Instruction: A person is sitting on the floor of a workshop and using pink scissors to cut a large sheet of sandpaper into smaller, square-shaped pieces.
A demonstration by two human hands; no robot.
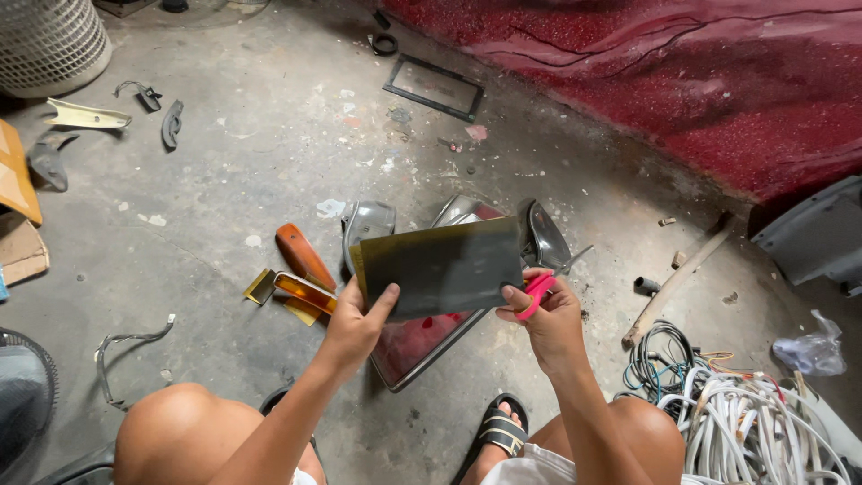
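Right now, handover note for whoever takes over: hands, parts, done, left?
Left hand: holds the dark tinted sheet by its lower left corner, thumb on its face.
Right hand: grips pink-handled scissors at the sheet's right edge.
Under the sheet, on the concrete floor: red tail-light lens; orange lenses lie to the left; cable bundle to the right.
Done: sheet lifted over the lens. No cut is visible.
Left: probably the cutting itself.

Both hands [359, 319] [548, 314] raised together, fingers curled, gripping.
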